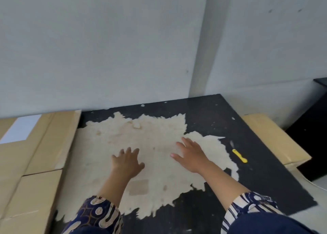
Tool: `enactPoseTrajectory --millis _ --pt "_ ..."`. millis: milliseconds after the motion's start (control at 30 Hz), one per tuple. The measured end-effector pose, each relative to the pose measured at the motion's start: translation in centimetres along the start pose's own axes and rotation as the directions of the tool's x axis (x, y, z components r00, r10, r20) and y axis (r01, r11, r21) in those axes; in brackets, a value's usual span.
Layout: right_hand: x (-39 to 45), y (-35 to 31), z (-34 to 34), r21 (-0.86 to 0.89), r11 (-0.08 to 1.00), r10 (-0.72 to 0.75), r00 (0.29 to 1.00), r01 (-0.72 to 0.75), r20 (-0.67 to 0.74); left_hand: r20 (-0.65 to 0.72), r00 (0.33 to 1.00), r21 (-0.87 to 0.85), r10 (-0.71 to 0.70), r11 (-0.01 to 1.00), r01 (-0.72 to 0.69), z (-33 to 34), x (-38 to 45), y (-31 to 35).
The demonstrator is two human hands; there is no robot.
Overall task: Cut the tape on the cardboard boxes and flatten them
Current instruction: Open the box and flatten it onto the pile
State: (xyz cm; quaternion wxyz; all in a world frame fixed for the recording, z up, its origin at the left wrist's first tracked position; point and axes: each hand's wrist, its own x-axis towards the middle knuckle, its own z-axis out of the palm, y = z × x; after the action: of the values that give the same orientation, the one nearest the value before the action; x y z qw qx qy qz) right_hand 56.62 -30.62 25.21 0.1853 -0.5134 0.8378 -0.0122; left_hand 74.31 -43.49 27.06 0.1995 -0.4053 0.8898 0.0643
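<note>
A: Both hands, left hand [127, 161] and right hand [190, 155], hover spread-fingered and empty over the worn black table [212, 113].

B: Tan cardboard boxes [35, 163] sit left; the yellow-handled cutter [239, 155] lies right. 1 careless grab could meet its blade.

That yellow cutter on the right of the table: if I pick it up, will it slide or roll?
The yellow cutter looks slim and flat, so it probably won't roll. It seems light, likely plastic, and may skid on the dark table if nudged. It lies apart from the right hand.
</note>
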Motion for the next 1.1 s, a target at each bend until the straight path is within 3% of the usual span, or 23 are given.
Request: enactPoseTrajectory --millis 367,633,900,1100 --pt "-3.5 19.3 -4.6 0.214 0.947 0.280 0.940 -0.238 -0.196 -0.236 0.942 -0.120 0.237 0.955 -0.271 -5.1 4.5 19.7" --pt "-5.6 36.4 -5.8 0.306 0.902 0.395 0.870 -0.306 -0.295 -0.316 0.917 -0.263 0.241 0.907 -0.329 -5.5 5.9 35.9" --pt "-7.5 52.2 -8.0 0.425 0.867 0.374 0.904 -0.261 -0.209 -0.316 0.937 -0.437 0.148 0.854 -0.282 -5.3 6.2 54.1" --pt "-7.9 60.8 -8.0 0.486 0.824 0.422 0.889 -0.292 -0.181 -0.305 0.933 -0.525 0.189 0.785 -0.330 -4.6 8.2 63.0"
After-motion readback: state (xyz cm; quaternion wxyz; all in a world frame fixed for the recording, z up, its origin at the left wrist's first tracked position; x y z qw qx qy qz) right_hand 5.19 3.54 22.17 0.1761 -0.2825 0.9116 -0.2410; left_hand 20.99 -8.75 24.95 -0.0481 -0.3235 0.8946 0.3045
